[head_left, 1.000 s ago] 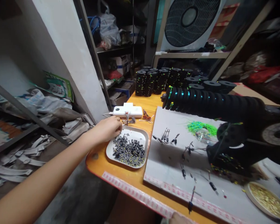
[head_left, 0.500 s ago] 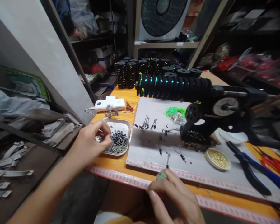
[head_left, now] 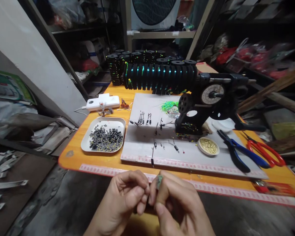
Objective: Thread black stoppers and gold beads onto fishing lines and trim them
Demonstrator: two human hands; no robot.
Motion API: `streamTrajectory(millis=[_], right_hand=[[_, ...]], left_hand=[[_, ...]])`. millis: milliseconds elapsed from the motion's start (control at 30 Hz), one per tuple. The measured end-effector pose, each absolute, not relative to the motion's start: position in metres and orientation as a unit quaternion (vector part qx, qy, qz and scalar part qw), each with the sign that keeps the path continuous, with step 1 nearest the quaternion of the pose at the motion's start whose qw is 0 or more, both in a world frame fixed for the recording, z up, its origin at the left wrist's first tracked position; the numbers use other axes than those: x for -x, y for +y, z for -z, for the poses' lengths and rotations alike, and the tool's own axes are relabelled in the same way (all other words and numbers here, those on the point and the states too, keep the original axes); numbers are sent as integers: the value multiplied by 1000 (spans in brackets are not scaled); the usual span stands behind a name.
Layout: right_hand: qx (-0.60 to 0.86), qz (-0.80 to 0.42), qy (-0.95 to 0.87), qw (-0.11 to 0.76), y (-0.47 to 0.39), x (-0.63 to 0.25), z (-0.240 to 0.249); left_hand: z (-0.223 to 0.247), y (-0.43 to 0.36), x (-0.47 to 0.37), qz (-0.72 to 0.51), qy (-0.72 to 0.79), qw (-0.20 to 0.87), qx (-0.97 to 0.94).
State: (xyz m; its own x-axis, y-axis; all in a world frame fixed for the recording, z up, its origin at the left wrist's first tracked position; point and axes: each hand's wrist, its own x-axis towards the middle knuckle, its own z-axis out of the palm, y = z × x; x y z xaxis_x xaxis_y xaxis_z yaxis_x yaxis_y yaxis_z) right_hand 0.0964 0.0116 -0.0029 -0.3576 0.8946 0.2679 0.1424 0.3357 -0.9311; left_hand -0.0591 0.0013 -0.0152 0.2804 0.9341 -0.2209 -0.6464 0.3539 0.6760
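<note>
My left hand (head_left: pixel 127 196) is in front of the table edge, thumb and fingers pinched together. Anything between its fingertips is too small or hidden to name. Close beside it, almost touching, my right hand (head_left: pixel 179 200) is closed, with a scrap of green material (head_left: pixel 159 182) at its index finger; whether this is held or wrapped around the finger I cannot tell. Just beyond the hands, a small black cylinder with a wire (head_left: pixel 152 161) lies at the front edge of the grey board (head_left: pixel 137 144). To the left, a white tray (head_left: pixel 86 137) holds many small black cylinders (head_left: pixel 108 137).
On the board stands a black hand-cranked winder (head_left: pixel 191 114) with a ribbed roller (head_left: pixel 159 77). Nearby are green strands (head_left: pixel 169 106), a dish (head_left: pixel 200 150) of gold bits, blue-handled pliers (head_left: pixel 236 154) and a red-handled tool (head_left: pixel 265 152). A white power strip (head_left: pixel 102 102) lies behind the tray.
My left hand has moved from the tray, right and towards me, to meet my right hand. The view has shifted, and the whole tray now shows.
</note>
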Motion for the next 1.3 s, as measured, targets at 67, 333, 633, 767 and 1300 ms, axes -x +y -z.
streamTrajectory(millis=[67, 333, 633, 767, 1300], right_hand=[[377, -445, -693, 423, 10, -97, 1], [355, -455, -697, 426, 10, -98, -2], [363, -446, -706, 413, 10, -98, -4], [366, -445, -705, 413, 10, -99, -4], [397, -406, -742, 358, 10, -118, -18]], left_hand=[[10, 0, 58, -516, 310, 766, -225], [-2, -2, 54, -529, 351, 747, -198], [-1, -2, 55, -525, 340, 752, -208], [4, -2, 57, -520, 333, 754, -224], [-8, 1, 82, -507, 385, 337, -694]])
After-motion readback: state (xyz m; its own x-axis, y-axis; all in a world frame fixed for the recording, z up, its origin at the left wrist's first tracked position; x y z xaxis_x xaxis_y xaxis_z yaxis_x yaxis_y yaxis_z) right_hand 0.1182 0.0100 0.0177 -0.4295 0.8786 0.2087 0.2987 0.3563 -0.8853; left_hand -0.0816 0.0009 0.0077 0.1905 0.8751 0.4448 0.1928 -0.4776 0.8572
